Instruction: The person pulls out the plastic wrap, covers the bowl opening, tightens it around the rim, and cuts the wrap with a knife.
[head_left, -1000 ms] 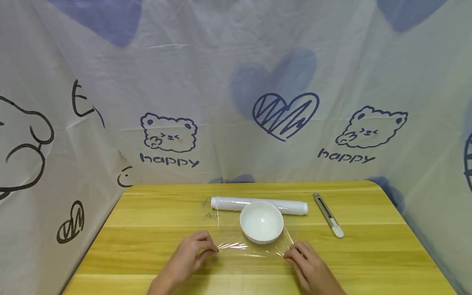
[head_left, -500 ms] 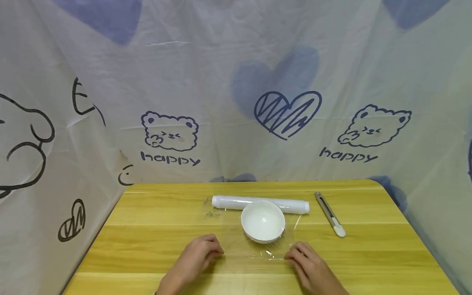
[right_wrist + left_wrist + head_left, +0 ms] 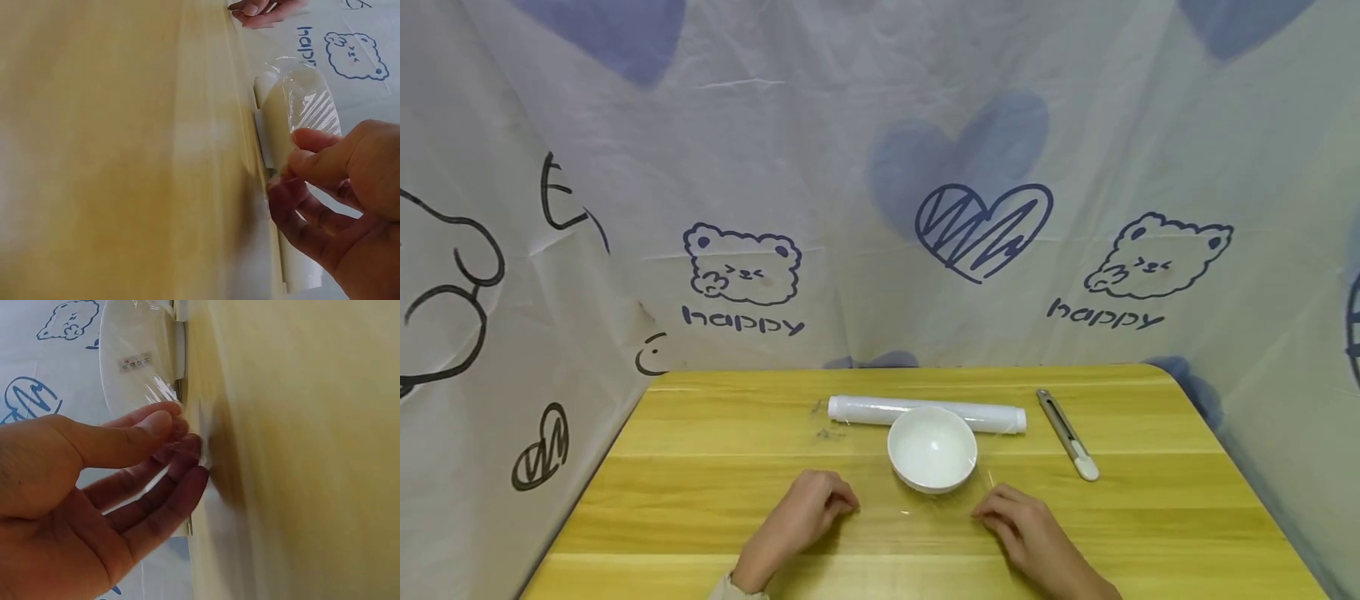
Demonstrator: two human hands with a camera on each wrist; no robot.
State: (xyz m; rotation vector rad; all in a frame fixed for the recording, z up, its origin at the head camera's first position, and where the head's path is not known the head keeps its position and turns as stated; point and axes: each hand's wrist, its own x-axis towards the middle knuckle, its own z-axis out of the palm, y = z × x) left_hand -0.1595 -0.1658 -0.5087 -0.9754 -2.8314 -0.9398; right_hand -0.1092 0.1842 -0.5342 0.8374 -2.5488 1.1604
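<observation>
A white bowl (image 3: pixel 932 450) stands upright on the wooden table, in front of a white roll of cling film (image 3: pixel 865 410). Clear cling film (image 3: pixel 906 512) stretches around the bowl's near side, hard to make out except for a few glints. My left hand (image 3: pixel 811 507) pinches its near left corner between thumb and index finger, low over the table. At the near right corner, my right hand (image 3: pixel 1028 529) pinches the film the same way. Both wrist views show creased film (image 3: pixel 311 103) running from the fingertips toward the bowl, which has a small printed label (image 3: pixel 135 362).
A grey and white utility knife (image 3: pixel 1067 435) lies on the right of the table (image 3: pixel 700 467), beyond the roll's end. A printed cloth (image 3: pixel 850 167) hangs around the back and sides of the table.
My left hand has shifted slightly right, closer to the bowl, and its sleeve cuff has come into view. The right hand has barely moved. The film's bright creases between the hands have faded.
</observation>
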